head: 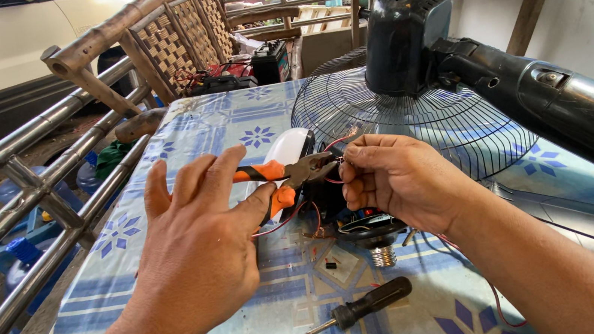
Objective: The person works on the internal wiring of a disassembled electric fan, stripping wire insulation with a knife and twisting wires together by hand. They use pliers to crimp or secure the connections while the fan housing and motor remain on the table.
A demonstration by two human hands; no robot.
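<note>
Head view: the bulb assembly [364, 223], with exposed circuit board and screw base, lies opened on the blue patterned tablecloth [160, 161], its white dome [287, 149] detached; thin red wires [336, 177] remain loose. The left hand [195, 232] grips orange-handled pliers [291, 179], tips at the wire. The right hand [396, 177] pinches that wire. A black-handled screwdriver [363, 306] lies near.

Left hand [196, 236] sits at centre-left of the frame, back of the hand toward the camera, forearm entering from the lower left edge. Fingers curl forward, thumb extended to the right — a closed grasp. Right hand [396, 177] sits just right of centre, forearm running in from the lower right corner. Fingers bunch inward to the left in a tight pinch, knuckles up. Hands near, not touching.
</note>
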